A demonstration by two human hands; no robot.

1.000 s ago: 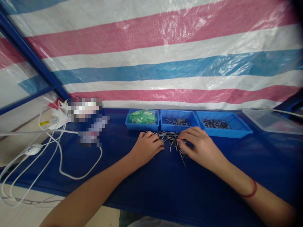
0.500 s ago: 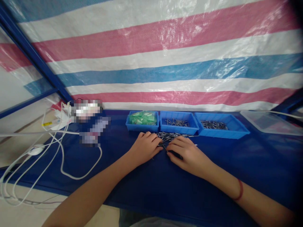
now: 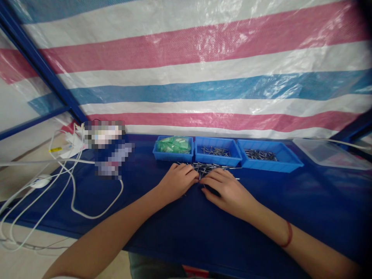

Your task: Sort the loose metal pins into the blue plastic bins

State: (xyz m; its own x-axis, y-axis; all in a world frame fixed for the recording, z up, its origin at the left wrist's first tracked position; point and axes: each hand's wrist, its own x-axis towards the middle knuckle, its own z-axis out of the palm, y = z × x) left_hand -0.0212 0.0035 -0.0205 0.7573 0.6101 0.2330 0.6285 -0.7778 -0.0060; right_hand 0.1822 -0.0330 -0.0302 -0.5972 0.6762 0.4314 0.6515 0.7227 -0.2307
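Note:
A loose pile of thin metal pins [image 3: 213, 167] lies on the blue table [image 3: 180, 228], just in front of three blue bins. My left hand [image 3: 178, 181] rests knuckles up at the pile's left edge, fingers curled under; what they hold is hidden. My right hand [image 3: 226, 189] is cupped over the near part of the pile with bent, closed fingers that cover some pins. The fingertips of both hands almost meet. A red band [image 3: 287, 236] circles my right wrist.
The left bin [image 3: 173, 147] holds green packets, while the middle bin [image 3: 217, 152] and right bin [image 3: 269, 157] hold metal pins. A clear plastic tray [image 3: 331, 155] sits at the far right. White cables [image 3: 72, 193] and blurred boxes [image 3: 109, 149] crowd the left. A striped tarpaulin [image 3: 203, 77] hangs behind.
My right hand has slid left and nearer over the pins until its fingertips reach my left hand. The left hand has hardly moved.

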